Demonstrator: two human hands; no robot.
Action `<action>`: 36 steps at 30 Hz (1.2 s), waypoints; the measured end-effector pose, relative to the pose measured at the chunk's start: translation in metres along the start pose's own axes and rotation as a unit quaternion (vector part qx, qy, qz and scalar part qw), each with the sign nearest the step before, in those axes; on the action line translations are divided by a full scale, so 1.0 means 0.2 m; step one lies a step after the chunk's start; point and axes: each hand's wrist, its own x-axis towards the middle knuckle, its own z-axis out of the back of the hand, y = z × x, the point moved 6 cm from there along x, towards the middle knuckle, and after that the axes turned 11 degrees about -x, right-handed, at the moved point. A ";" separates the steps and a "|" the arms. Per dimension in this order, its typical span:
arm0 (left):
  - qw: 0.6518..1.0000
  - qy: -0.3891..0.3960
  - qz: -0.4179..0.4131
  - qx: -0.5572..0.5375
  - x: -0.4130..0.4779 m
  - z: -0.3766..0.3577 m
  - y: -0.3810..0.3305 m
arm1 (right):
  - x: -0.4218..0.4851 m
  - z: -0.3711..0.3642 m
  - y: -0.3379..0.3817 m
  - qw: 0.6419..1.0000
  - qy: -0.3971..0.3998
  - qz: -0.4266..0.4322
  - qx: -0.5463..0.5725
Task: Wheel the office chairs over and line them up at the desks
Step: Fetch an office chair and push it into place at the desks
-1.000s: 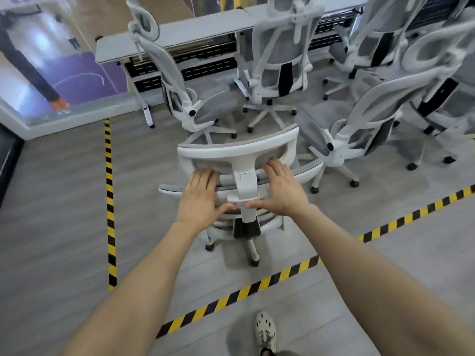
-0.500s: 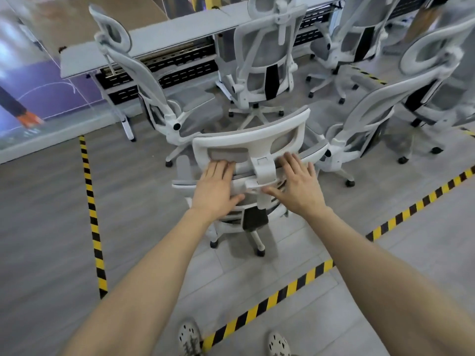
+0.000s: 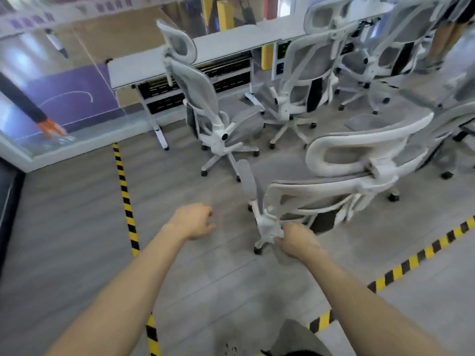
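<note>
A white-framed office chair with grey mesh (image 3: 341,186) stands just ahead of me, to the right, its back and headrest toward me. My right hand (image 3: 295,240) is closed on the white joint at the chair's lower left side, below the armrest. My left hand (image 3: 195,222) hangs free over the floor left of the chair, fingers loosely curled, touching nothing. A second chair (image 3: 205,104) stands side-on by the white desk (image 3: 154,70). A third chair (image 3: 305,73) faces the desk further right.
More white chairs (image 3: 393,55) crowd the far right. Yellow-black floor tape runs along the left (image 3: 123,186) and diagonally at the right (image 3: 411,260). A glass wall (image 3: 51,98) closes the left side. A person's legs (image 3: 442,34) stand at the top right.
Both hands have left the chair's back. My right hand dropped to the chair's lower left joint and gripped it; my left hand came off entirely. The chair now sits further right in view.
</note>
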 end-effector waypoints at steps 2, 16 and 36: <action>0.999 0.020 0.041 0.006 -0.04 0.01 0.27 | 0.06 0.12 0.26 0.999 -0.007 0.041 -0.022; 0.994 0.021 0.104 -0.035 0.62 0.45 1.44 | 1.14 0.77 1.36 0.977 -0.059 0.166 -0.117; 0.996 -0.081 -0.024 0.005 2.38 1.70 2.22 | 2.65 1.99 2.26 0.913 -0.391 0.114 -0.029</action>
